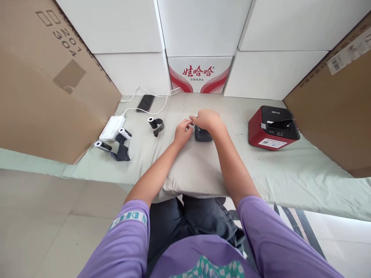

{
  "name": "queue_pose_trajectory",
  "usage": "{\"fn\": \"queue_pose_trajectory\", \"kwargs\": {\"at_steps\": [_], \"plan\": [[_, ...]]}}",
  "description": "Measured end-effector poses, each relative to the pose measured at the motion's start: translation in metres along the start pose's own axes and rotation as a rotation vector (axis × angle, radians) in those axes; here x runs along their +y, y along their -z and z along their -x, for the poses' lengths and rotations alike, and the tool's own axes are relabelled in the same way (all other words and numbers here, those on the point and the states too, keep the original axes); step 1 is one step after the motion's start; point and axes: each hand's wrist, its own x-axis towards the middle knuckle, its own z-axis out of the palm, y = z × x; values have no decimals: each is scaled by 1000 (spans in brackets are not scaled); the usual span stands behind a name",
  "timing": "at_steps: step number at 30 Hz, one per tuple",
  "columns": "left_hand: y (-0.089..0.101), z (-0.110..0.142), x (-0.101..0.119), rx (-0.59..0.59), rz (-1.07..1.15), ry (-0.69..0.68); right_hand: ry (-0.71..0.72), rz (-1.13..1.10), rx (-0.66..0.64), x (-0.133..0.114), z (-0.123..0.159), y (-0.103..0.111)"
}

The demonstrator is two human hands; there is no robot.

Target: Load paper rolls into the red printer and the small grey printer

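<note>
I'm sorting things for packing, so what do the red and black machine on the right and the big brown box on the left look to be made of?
The machine looks like hard plastic, perhaps part metal: smooth red sides under a black top with a soft shine. The box seems to be corrugated cardboard: matte brown, flat panels, printed markings.

A small black device point(203, 135) with rounded corners lies on the pale cloth point(191, 170), partly hidden by the right hand point(208, 119)

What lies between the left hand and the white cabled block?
A dark cylinder with a dark strip, plus a white cylinder beside the block, per head view.
</note>
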Motion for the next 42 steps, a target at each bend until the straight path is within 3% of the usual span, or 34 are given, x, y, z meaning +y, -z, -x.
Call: {"fn": "queue_pose_trajectory", "kwargs": {"at_steps": [8,13,16,19,22,24,27,31,35,42], "plan": [[5,-1,3,25,67,98,5,-188,-78,40,-2,24],[4,-2,3,26,95,141,-68,-265,25,65,5,29],[3,-2,2,9,109,156,-81,-270,113,67,24,5],[2,-1,0,11,132,156,-54,-247,90,59,47,-41],[2,-1,-3,24,166,185,-137,-212,194,44,54,-84],[1,-2,-3,31,189,216,-208,-247,295,35,50,-100],[2,-3,-3,37,217,242,-257,-305,420,29,42,-108],[2,-3,-3,18,210,237,-242,-333,517,42,41,-105],[0,-3,-5,15,205,227,-269,-266,645,78,29,-84],[-2,-1,-7,-19,213,257,-514,-327,764,134,-42,-36]]}}
